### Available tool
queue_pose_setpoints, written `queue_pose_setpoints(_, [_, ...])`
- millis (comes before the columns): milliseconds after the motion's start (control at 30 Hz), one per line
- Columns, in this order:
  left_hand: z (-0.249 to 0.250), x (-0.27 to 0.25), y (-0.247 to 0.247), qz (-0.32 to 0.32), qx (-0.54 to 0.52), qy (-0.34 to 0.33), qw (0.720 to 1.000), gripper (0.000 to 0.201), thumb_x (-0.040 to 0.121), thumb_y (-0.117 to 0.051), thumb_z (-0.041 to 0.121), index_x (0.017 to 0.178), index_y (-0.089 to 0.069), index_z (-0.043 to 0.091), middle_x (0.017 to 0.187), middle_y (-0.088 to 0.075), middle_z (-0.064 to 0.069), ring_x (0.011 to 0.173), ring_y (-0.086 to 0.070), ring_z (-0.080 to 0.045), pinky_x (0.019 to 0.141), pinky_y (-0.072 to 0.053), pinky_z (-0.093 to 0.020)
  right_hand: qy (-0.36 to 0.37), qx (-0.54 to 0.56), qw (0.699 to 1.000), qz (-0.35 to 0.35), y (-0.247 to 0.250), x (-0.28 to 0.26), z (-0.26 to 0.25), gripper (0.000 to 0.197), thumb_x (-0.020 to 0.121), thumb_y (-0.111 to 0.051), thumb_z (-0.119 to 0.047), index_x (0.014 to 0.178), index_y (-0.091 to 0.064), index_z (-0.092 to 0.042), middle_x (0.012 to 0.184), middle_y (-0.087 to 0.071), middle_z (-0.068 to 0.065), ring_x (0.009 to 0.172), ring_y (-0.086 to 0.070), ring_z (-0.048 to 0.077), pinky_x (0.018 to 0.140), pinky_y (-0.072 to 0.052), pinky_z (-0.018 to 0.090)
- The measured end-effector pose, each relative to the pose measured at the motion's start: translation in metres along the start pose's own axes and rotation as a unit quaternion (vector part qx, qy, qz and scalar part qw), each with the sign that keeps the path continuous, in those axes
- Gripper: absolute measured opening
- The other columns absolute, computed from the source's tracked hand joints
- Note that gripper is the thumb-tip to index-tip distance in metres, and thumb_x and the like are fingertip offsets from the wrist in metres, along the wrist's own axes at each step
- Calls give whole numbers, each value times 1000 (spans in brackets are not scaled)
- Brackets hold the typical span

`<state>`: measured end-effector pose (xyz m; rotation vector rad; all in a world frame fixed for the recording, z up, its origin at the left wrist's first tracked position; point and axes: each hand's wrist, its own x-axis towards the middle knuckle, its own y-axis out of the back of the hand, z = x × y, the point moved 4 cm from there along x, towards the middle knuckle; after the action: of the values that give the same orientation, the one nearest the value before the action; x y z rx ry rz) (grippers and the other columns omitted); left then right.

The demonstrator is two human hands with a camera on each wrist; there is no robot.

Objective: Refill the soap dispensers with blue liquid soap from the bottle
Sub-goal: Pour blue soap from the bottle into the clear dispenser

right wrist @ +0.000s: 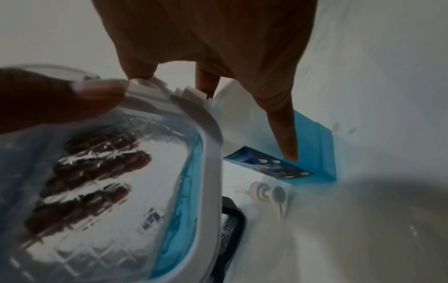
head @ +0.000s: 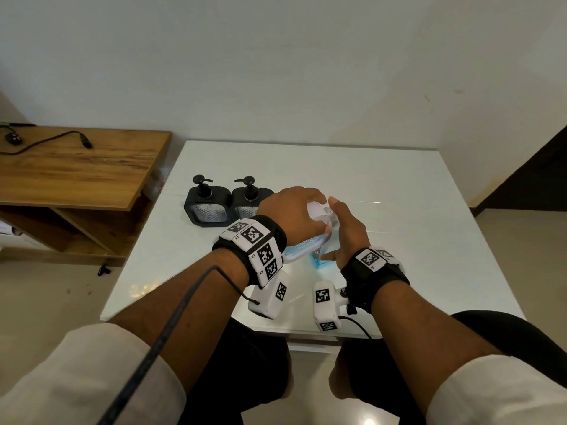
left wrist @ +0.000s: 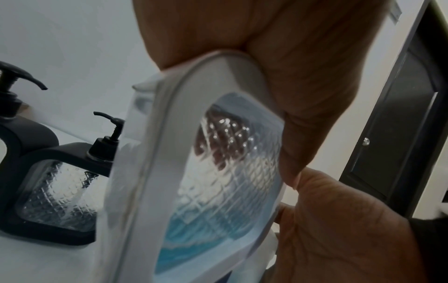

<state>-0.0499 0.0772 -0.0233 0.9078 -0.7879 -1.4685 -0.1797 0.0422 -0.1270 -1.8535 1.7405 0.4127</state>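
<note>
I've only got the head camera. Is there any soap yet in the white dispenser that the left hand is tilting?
Observer: Yes. The right wrist view shows blue soap pooled along the low side of the white dispenser.
Operator: Where's the pump?
Observer: A white pump lies on the table, near the soap bottle.
Operator: And the black ones?
Observer: In the left wrist view the nearer black dispenser has a clear window, with no blue.

**Plastic, gloss and wood grain**

The white dispenser (left wrist: 169, 153) at frame centre has a smooth matt plastic frame around a clear, diamond-textured window. Two black dispensers (head: 208, 207) at centre left look matt. The white table (head: 383, 179) is glossy and reflective. The cabinet (head: 76, 170) at left shows brown wood grain.
</note>
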Motion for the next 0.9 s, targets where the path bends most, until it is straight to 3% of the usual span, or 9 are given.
queue_pose_setpoints(67, [0, 0, 1, 1, 1, 0, 1000, 51, 76, -70, 51, 123, -55, 39, 127, -57, 15, 116, -53, -10, 96, -45, -34, -7, -5, 1000, -6, -2, -2, -1, 81, 48, -79, -75, 114, -72, -28, 120, -71, 8, 114, -62, 36, 105, -41, 62])
queue_pose_setpoints(167, [1, -1, 0, -2, 3, 1, 1000, 51, 77, -70, 52, 124, -55, 39, 128, -57, 15, 117, -52, -10, 97, -45, -34, -26, -20, 999, -38, -2, -12, -6, 63, 74, -71, -67, 119, -69, -24, 121, -70, 11, 111, -64, 35, 102, -45, 58])
queue_pose_setpoints(233, [1, -1, 1, -2, 5, 3, 1000, 50, 77, -70, 51, 124, -55, 38, 127, -57, 14, 116, -53, -11, 96, -46, -34, -51, -50, 995, -66, 0, -15, -10, 65, 75, -70, -69, 122, -67, -24, 122, -68, 9, 109, -64, 34, 102, -43, 61])
queue_pose_setpoints(367, [-5, 0, 7, 8, -2, 17, 1000, 46, 76, -70, 49, 120, -57, 39, 120, -60, 15, 110, -55, -11, 91, -46, -30, -90, -180, 974, -108, 11, -24, -37, 52, 87, -62, -61, 120, -66, -21, 110, -65, 7, 92, -63, 29, 73, -56, 51])
queue_pose_setpoints(500, [-3, -1, 7, -1, -12, 15, 1000, 48, 76, -71, 49, 120, -56, 39, 119, -60, 14, 107, -56, -11, 88, -46, -29, -99, -309, 942, -85, 17, -22, -58, 60, 81, -65, -67, 118, -70, -20, 121, -64, 16, 92, -59, 34, 97, -48, 62])
queue_pose_setpoints(567, [-1, -1, 5, -6, -2, 4, 1000, 49, 77, -70, 49, 122, -55, 38, 122, -59, 13, 110, -55, -12, 91, -47, -31, -112, -298, 944, -80, 17, -21, -60, 58, 87, -64, -60, 123, -67, -16, 119, -62, 17, 91, -58, 34, 96, -49, 61])
queue_pose_setpoints(667, [-3, -1, 5, -1, 1, -1, 1000, 49, 78, -70, 49, 123, -55, 37, 121, -59, 12, 109, -54, -11, 88, -44, -28, -117, -251, 956, -94, 12, -27, -60, 52, 94, -62, -48, 132, -59, -12, 117, -58, 18, 85, -63, 32, 56, -61, 45])
queue_pose_setpoints(733, [-4, -1, 5, 1, 1, -3, 1000, 49, 78, -70, 50, 123, -55, 37, 121, -59, 12, 110, -54, -11, 89, -44, -28, -127, -224, 961, -100, 14, -26, -59, 51, 97, -60, -44, 135, -55, -11, 123, -55, 19, 86, -64, 35, 47, -57, 42])
queue_pose_setpoints(900, [-1, 0, 5, -2, 16, -8, 1000, 50, 78, -69, 53, 124, -54, 39, 124, -58, 13, 112, -54, -12, 87, -44, -28, -135, -230, 960, -81, 14, -18, -59, 46, 96, -63, -39, 131, -56, -9, 128, -56, 25, 103, -65, 47, 66, -59, 57])
